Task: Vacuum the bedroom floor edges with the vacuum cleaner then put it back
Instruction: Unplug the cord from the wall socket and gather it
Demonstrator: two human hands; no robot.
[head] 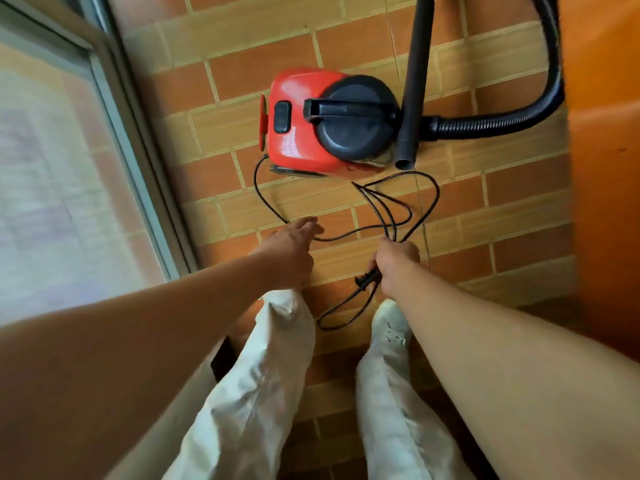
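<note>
My right grip (394, 261) clenches gathered loops of the thin black power cord (349, 233); my left grip (294, 244), fingers loosely spread, touches its slack run, nearer the red-and-black canister vacuum cleaner (304, 133) standing on the brick-patterned floor (485, 220) ahead.

One red vacuum cleaner (304, 133), one hose (485, 124), one rigid tube (415, 81), one power cord (389, 230) with one plug (367, 277), two hands (291, 251) (394, 261), two trouser legs (263, 375) and one white shoe (391, 323) are showing.
</note>
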